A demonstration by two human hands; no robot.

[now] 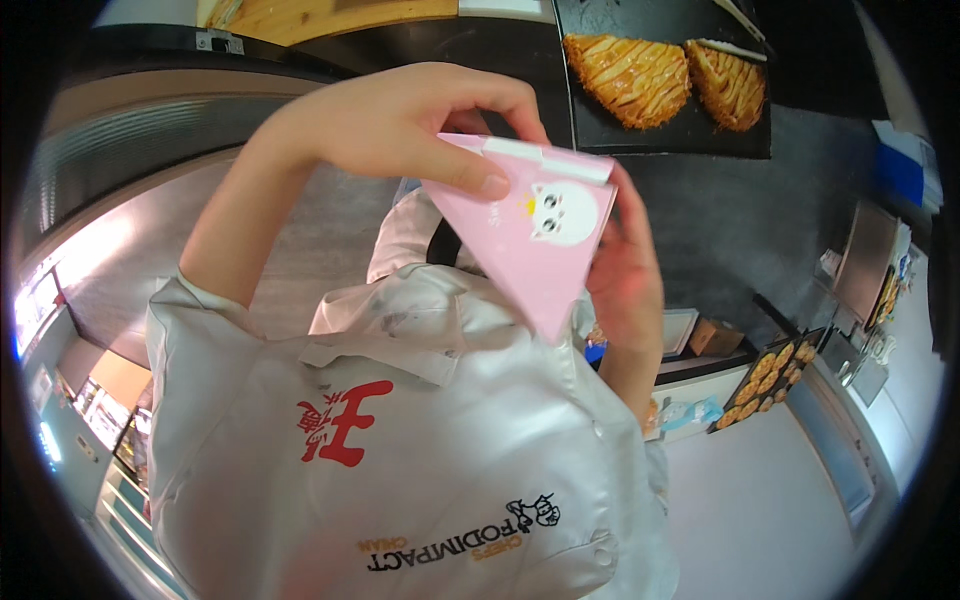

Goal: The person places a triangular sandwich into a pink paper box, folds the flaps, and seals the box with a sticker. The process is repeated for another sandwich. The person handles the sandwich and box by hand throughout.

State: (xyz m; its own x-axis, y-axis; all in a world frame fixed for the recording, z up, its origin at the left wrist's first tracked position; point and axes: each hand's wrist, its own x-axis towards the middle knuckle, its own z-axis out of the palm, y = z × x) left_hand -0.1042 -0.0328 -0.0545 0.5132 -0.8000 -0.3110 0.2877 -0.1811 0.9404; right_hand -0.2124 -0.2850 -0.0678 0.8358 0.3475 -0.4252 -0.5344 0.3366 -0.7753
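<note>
A pink triangular paper box (532, 247) with a white cat face printed on it is held up in front of my chest, its point downward. My left hand (409, 124) grips its upper left part, with the thumb on the printed face and the fingers at the top edge. Against the right edge of the box lies my right hand (626, 281), its fingers partly hidden behind it. White flaps (547, 159) show along the top edge. Beyond the box, two glazed, golden triangular pastries (634, 79) lie on a black tray (675, 142).
A wooden board (337, 19) stands at the top left. Part of a slim utensil (739, 19) shows at the tray's upper right. Farther off at the right are a dark tray of round baked goods (765, 379), a cardboard box (715, 337) and a metal-topped surface (862, 262).
</note>
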